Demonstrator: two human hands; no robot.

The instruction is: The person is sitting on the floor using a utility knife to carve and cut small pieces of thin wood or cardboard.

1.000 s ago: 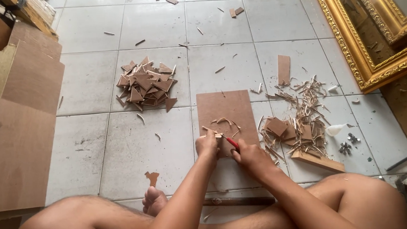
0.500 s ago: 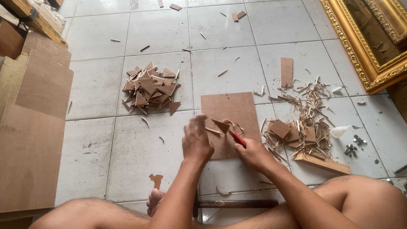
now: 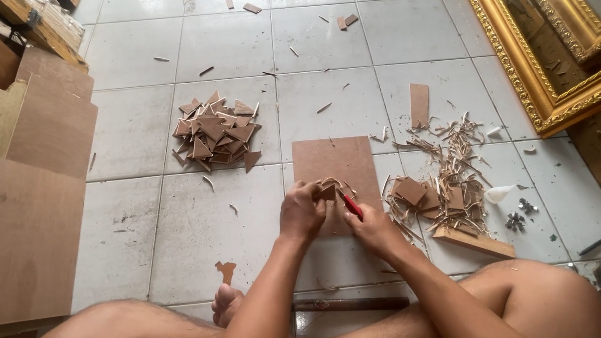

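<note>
hands closed: left hand (image 3: 303, 211) on brown chip (image 3: 328, 192), right hand (image 3: 369, 229) on red-handled cutter (image 3: 351, 206)

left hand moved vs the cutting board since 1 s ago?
Yes. The left hand slid back toward the board's near edge, closer to the person.

We count two hands, the left hand (image 3: 303, 211) and the right hand (image 3: 372, 229), with one red-handled knife (image 3: 351, 206) and one small brown piece (image 3: 328, 192) between them, over one brown cutting board (image 3: 335, 162) on the floor. To the far left lies one pile of triangular pieces (image 3: 214, 131), to the right one heap of shavings and offcuts (image 3: 446, 178), and far right two gilded frames (image 3: 523, 62).
</note>
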